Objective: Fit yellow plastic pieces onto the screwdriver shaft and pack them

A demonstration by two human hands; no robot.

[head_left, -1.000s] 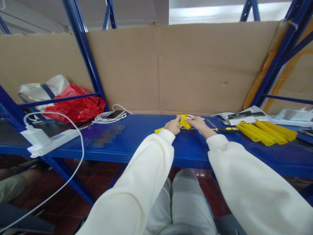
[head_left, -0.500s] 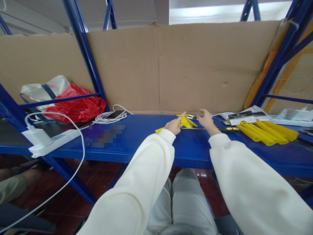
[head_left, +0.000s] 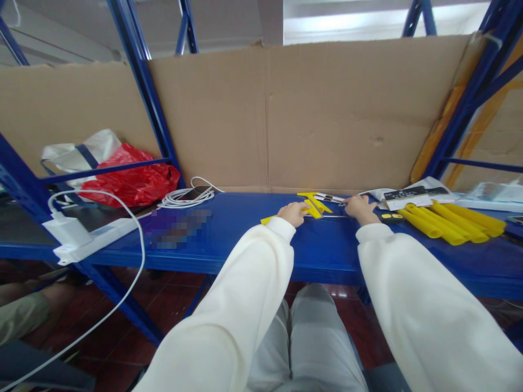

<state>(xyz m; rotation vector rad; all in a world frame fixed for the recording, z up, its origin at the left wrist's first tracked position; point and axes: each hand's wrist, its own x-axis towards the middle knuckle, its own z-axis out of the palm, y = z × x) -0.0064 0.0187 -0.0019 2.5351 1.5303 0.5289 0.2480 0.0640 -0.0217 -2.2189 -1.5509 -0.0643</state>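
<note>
My left hand is closed, fingers bent down at the flat yellow piece. A yellow end also shows left of this hand; whether both are one part is hidden. To the right, my right hand reaches down with fingers apart, its fingertips by small silver and black items. What lies under its palm is hidden. A thin metal rod runs between my hands. Right of my right hand lies a black and yellow handle, perhaps a screwdriver's.
Several yellow tubes and a black-and-white packet lie on the right of the blue shelf. At left are a power strip, a coiled white cable and a red bag. A cardboard panel stands behind.
My left index finger, raised before, has bent down to the yellow piece. My right hand has lowered and moved right. The view has shifted slightly.
</note>
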